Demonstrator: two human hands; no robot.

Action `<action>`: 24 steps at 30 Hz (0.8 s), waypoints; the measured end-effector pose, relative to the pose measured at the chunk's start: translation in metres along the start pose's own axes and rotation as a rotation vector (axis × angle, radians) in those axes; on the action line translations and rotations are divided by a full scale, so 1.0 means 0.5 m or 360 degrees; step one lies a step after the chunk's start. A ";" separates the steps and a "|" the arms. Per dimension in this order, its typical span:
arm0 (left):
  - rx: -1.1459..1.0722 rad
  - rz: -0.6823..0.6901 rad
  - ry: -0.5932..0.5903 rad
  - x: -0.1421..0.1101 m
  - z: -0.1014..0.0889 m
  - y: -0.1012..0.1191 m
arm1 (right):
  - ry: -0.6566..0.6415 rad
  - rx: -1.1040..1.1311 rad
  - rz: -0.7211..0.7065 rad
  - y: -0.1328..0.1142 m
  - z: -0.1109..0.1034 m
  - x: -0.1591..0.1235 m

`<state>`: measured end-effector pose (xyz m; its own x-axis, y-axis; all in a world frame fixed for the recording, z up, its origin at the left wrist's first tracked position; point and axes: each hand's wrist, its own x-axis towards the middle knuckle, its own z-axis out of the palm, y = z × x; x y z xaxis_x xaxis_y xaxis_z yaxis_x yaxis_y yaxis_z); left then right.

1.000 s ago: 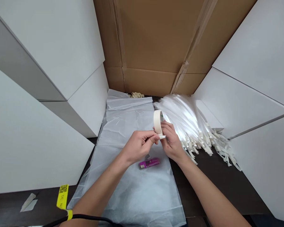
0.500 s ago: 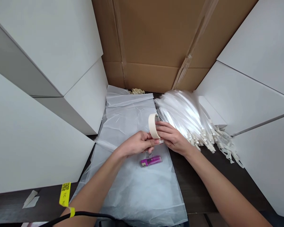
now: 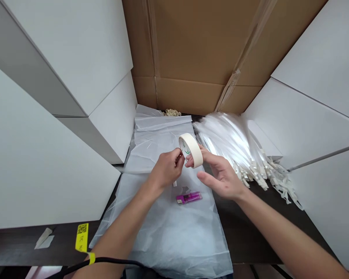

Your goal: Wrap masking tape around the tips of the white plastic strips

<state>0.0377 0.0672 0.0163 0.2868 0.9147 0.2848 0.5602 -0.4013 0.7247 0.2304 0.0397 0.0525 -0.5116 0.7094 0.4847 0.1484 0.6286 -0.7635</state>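
Observation:
A roll of cream masking tape (image 3: 195, 153) hangs tilted on the fingers of my right hand (image 3: 222, 178), which pass through its core; the thumb is apart from it. My left hand (image 3: 169, 166) is closed just left of the roll, pinching a thin clear strip. The strip's white taped end (image 3: 175, 183) sticks out below the fist, and a faint blurred length trails left; most of it is hidden. Beneath the hands a purple lighter (image 3: 189, 198) lies on the translucent plastic sheet (image 3: 197, 240).
A fanned pile of clear strips (image 3: 227, 133) with taped ends lies at the right. White boxes (image 3: 107, 124) wall both sides, and brown cardboard (image 3: 192, 46) stands behind. A black cable (image 3: 116, 261) with a yellow tag (image 3: 82, 237) crosses the front left. Tape scraps (image 3: 45, 239) lie nearby.
My hands have come apart, and the left one has turned over with the strip. The tape roll has swung round on my right fingers, showing its inner core, and my right thumb has opened away.

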 end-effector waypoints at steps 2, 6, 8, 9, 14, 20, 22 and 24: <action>0.0156 0.0079 0.0099 0.001 0.001 -0.010 | 0.0216 0.0165 0.0072 0.000 0.028 -0.018; 0.0404 0.0203 0.0130 0.006 0.005 -0.030 | 0.0385 0.0074 0.0137 0.007 0.056 -0.044; 0.0517 0.0229 0.0150 0.009 0.006 -0.035 | 0.0365 -0.0100 0.0222 0.008 0.055 -0.049; 0.0566 0.0232 0.0158 0.010 0.007 -0.036 | 0.0326 -0.0187 0.0294 0.008 0.052 -0.049; 0.0588 0.0191 0.0111 0.013 0.007 -0.036 | 0.0000 -0.0469 0.0830 0.002 0.034 -0.015; 0.0514 0.0182 0.0174 0.013 -0.002 -0.020 | -0.0281 -0.0280 0.1151 0.004 0.031 0.035; 0.0571 0.0225 0.0198 0.012 -0.010 -0.009 | -0.0337 -0.0031 0.1146 0.010 0.034 0.045; 0.0605 0.0274 0.0226 0.010 -0.018 0.001 | -0.0321 0.0109 0.1162 0.018 0.037 0.053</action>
<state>0.0325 0.0723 0.0235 0.3062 0.8199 0.4837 0.7675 -0.5132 0.3842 0.2026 0.0584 0.0507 -0.4497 0.8613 -0.2364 0.4590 -0.0041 -0.8884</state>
